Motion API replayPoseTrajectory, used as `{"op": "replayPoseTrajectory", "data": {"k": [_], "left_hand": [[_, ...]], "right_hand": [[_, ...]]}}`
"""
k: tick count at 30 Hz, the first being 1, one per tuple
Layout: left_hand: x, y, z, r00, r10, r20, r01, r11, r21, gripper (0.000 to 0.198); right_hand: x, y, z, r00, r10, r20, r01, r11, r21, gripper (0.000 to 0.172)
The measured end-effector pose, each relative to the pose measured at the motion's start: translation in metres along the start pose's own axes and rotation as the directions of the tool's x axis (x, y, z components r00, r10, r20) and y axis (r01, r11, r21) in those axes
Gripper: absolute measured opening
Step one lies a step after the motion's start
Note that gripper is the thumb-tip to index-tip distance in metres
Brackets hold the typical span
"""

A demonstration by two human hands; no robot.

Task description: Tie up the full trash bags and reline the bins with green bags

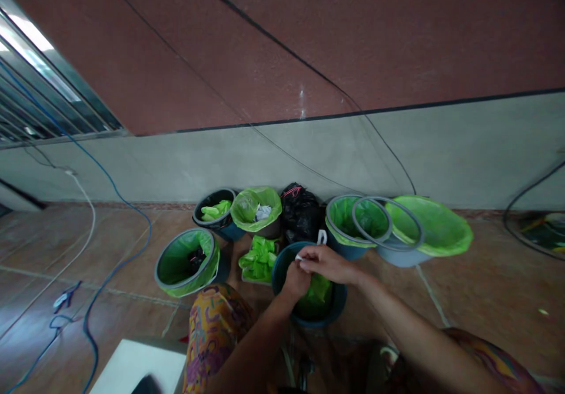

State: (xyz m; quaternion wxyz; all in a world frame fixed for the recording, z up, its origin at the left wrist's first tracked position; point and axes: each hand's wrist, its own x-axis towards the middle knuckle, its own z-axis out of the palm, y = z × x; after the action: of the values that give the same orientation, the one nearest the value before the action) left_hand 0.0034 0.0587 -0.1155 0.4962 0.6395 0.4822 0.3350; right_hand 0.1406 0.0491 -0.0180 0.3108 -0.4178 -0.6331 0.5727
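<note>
One rumpled, bright green bag (318,297) sits inside one teal bin (324,323), below two hands. The right hand (324,262) narrowly pinches a blurred white scrap (299,257); the left hand (297,279) curls beside it, its hold unclear. Around stand five other round bins (223,264), one black bag (301,214) and one loose grey ring (419,227).

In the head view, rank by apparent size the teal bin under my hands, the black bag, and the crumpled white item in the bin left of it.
1. Teal bin
2. Black bag
3. Crumpled white item
</note>
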Motion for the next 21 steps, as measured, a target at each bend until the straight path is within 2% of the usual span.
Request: {"op": "replayPoseTrajectory", "data": {"k": [2,4,7,8,10,12,13,15,17,19,21], "left_hand": [[-0.003,0.001,0.006,0.998,0.020,0.061,-0.023,0.998,0.052,0.019],[-0.009,0.001,0.007,0.986,0.013,0.166,-0.030,0.994,0.103,0.024],[-0.016,0.002,0.004,0.952,-0.074,0.296,0.030,0.988,0.153,0.023],[-0.017,0.001,0.002,0.948,-0.108,0.300,0.057,0.983,0.173,0.028],[-0.017,-0.001,-0.002,0.957,-0.155,0.245,0.108,0.975,0.196,0.038],[-0.014,-0.003,-0.005,0.970,-0.166,0.177,0.133,0.974,0.184,0.040],[-0.012,-0.004,-0.007,0.972,-0.167,0.163,0.139,0.976,0.170,0.039],[-0.009,-0.004,-0.010,0.972,-0.165,0.165,0.139,0.978,0.156,0.037],[-0.006,-0.003,-0.014,0.969,-0.162,0.189,0.130,0.976,0.175,0.035],[-0.003,-0.001,-0.019,0.966,-0.166,0.198,0.121,0.968,0.221,0.034],[0.000,0.001,-0.024,0.964,-0.177,0.200,0.124,0.960,0.252,0.033]], "right_hand": [[0.005,0.000,0.004,1.000,-0.005,-0.015,0.005,0.999,0.032,0.025],[0.010,0.002,0.004,0.999,0.017,-0.045,-0.014,0.998,0.067,0.028],[0.016,0.010,-0.005,0.992,0.036,-0.119,-0.024,0.995,0.098,0.034],[0.017,0.013,-0.009,0.985,0.033,-0.171,-0.024,0.998,0.053,0.034],[0.017,0.020,-0.016,0.956,0.021,-0.294,-0.067,0.986,-0.149,0.035],[0.013,0.026,-0.020,0.933,0.043,-0.358,-0.184,0.911,-0.369,0.041],[0.009,0.029,-0.020,0.935,0.079,-0.347,-0.239,0.861,-0.448,0.044],[0.000,0.034,-0.016,0.952,0.173,-0.251,-0.288,0.779,-0.557,0.046],[-0.009,0.037,-0.009,0.959,0.235,-0.157,-0.280,0.710,-0.646,0.036],[-0.014,0.037,-0.003,0.956,0.261,-0.136,-0.276,0.641,-0.716,0.026],[-0.016,0.034,-0.001,0.950,0.272,-0.156,-0.293,0.593,-0.750,0.022]]}}
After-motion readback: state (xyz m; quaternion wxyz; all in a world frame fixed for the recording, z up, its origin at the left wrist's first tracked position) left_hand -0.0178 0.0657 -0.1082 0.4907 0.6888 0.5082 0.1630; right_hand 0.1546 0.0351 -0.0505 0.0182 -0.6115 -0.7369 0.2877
